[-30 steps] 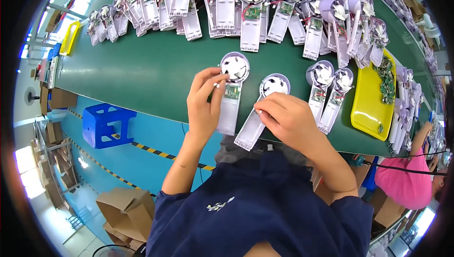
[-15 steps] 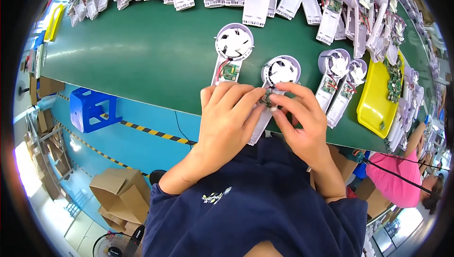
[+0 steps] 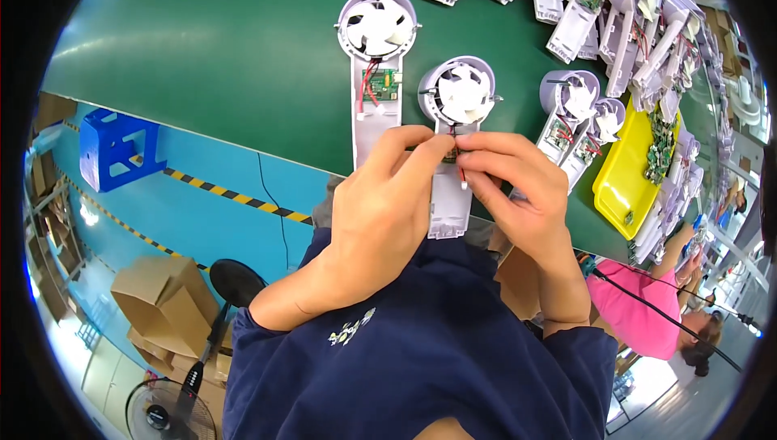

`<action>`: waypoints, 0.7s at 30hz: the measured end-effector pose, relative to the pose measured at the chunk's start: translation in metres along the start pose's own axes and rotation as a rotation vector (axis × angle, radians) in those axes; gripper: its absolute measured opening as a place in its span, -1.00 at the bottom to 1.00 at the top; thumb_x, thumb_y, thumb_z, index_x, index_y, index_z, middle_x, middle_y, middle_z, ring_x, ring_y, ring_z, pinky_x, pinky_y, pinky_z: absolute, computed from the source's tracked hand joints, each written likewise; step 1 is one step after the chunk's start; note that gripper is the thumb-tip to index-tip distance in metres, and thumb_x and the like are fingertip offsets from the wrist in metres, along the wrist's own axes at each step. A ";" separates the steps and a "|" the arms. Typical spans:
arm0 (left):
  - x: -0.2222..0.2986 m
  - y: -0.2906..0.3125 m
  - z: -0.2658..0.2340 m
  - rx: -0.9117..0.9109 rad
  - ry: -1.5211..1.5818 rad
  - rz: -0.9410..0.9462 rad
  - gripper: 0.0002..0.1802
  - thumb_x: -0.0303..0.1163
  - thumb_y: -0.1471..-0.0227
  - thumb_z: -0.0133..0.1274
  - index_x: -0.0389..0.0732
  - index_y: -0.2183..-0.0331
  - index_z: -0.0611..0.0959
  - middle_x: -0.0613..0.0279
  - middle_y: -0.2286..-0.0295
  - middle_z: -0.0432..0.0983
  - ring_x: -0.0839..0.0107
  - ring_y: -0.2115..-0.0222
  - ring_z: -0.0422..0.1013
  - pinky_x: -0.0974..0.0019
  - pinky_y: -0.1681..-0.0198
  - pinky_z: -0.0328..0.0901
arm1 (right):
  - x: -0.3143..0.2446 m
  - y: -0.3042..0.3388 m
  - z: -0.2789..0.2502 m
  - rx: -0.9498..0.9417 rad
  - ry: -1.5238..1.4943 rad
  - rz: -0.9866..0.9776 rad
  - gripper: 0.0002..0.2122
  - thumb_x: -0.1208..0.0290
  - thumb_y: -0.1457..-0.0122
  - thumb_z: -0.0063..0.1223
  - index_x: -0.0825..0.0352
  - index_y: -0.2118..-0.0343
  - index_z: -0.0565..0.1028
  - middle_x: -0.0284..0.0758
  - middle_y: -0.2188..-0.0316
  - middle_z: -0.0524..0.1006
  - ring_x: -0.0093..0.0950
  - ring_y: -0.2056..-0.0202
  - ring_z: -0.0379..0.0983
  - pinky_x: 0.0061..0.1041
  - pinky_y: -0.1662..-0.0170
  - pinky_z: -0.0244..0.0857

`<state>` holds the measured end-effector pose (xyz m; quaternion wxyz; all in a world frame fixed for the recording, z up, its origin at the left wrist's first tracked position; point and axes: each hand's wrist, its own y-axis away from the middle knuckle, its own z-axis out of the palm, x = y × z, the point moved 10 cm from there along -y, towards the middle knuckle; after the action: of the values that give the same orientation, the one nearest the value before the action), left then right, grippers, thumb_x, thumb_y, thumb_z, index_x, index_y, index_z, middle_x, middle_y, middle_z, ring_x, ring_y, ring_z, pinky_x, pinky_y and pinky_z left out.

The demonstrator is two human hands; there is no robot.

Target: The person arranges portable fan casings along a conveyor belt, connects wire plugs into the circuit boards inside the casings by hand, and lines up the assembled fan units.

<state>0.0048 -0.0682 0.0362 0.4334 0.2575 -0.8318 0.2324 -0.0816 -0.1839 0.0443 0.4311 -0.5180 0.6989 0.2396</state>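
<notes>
Board (image 3: 451, 154) now lower, apparently in fan housing (image 3: 450, 207); placement looks advanced.
Left hand (image 3: 382, 205), right hand (image 3: 520, 189): fingertips gathered there, can't tell grip; second housing (image 3: 372, 131), ten o'clock.

A second ago my left hand (image 3: 384, 205) was at the second lilac plastic fan body (image 3: 380, 53), beyond and to the left of the nearer lilac plastic fan body with white blades (image 3: 451, 201); now it has joined my right hand (image 3: 526, 189) over the nearer body's handle. With my left hand gone, the second body's red wires show, white plugs lying loose on its handle. The nearer body has turned from a slant to point almost straight at me. The small green circuit board (image 3: 451, 154), plainer half a second ago, is mostly hidden beneath my fingertips, and a short red wire with a white plug (image 3: 464, 185) now shows by my right fingers, over that handle.
</notes>
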 end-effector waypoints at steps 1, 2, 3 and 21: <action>0.001 0.000 0.001 0.019 0.010 0.022 -0.67 -0.67 -0.04 0.15 -0.28 0.11 0.64 0.13 0.19 0.54 0.19 0.36 0.59 0.20 0.37 0.47 | 0.002 -0.002 0.001 -0.002 -0.008 -0.030 -0.74 0.69 -0.07 0.28 0.36 0.14 0.65 -0.25 0.11 0.65 -0.38 0.21 0.61 -0.55 0.38 0.47; 0.003 -0.001 0.001 0.038 0.022 0.043 -0.68 -0.67 -0.04 0.15 -0.28 0.12 0.64 0.13 0.19 0.54 0.19 0.35 0.59 0.21 0.36 0.47 | 0.001 -0.003 0.001 -0.003 -0.014 -0.058 -0.76 0.68 -0.06 0.30 0.36 0.17 0.66 -0.24 0.12 0.65 -0.36 0.19 0.62 -0.54 0.37 0.48; 0.000 -0.002 0.002 0.035 0.052 -0.008 -0.69 -0.67 -0.02 0.15 -0.27 0.14 0.65 0.13 0.19 0.55 0.17 0.35 0.57 0.19 0.34 0.46 | 0.000 -0.006 0.001 0.004 -0.010 -0.034 -0.81 0.69 -0.07 0.29 0.37 0.23 0.67 -0.27 0.16 0.66 -0.49 0.30 0.60 -0.61 0.41 0.42; -0.002 0.006 -0.006 0.100 0.014 0.117 -0.74 -0.53 -0.01 0.26 -0.17 0.18 0.67 0.31 0.16 0.58 0.31 0.23 0.49 0.13 0.05 0.15 | 0.005 -0.004 -0.009 0.147 0.036 0.156 -0.90 0.65 -0.15 0.26 0.38 0.27 0.63 -0.43 0.39 0.49 -0.75 0.57 0.21 -0.69 0.53 0.04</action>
<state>0.0054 -0.0595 0.0364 0.4112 0.2280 -0.8299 0.3004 -0.0816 -0.1953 0.0450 0.4354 -0.4333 0.7603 0.2112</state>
